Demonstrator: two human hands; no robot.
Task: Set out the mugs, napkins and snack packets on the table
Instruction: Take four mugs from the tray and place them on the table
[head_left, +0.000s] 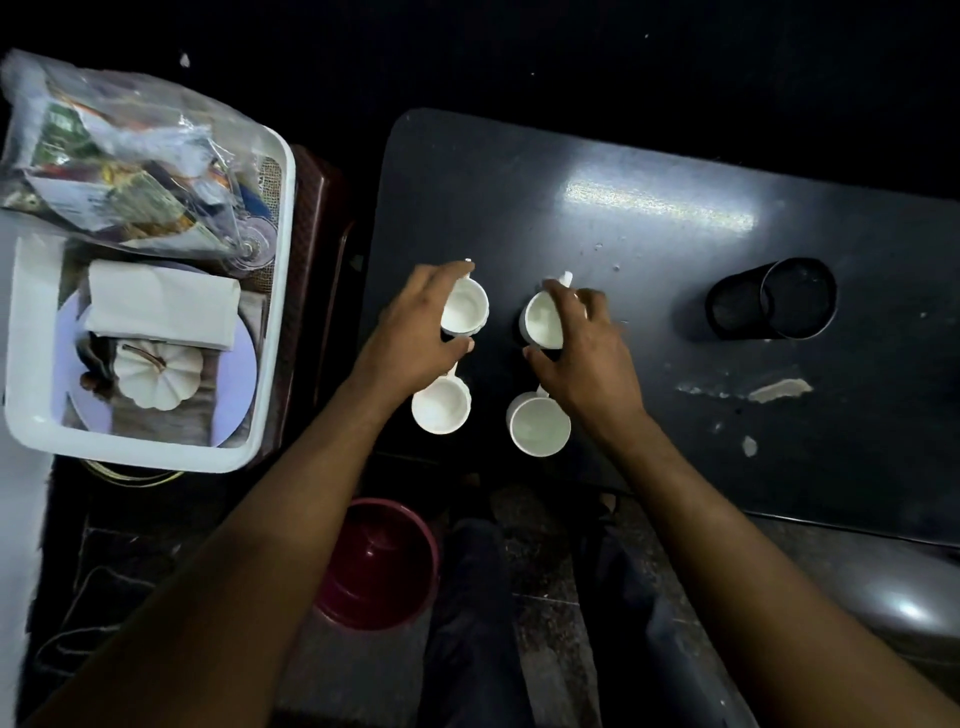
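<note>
Several white mugs stand in a two-by-two block near the left end of the dark table (675, 291). My left hand (415, 332) curls around the far left mug (466, 310). My right hand (582, 348) holds the far right mug (543, 321) by its rim and side. The near left mug (441, 405) and near right mug (539, 426) stand free below my hands. Folded white napkins (161, 304) lie in a white tray (275, 291) at the left. A clear bag of snack packets (119, 166) rests across the tray's far end.
A black mesh pen holder (774, 301) lies on its side on the table's right half. In the tray sit a white pumpkin ornament (158, 376) and a pale plate (239, 384). A dark red bucket (379, 561) stands on the floor by my legs.
</note>
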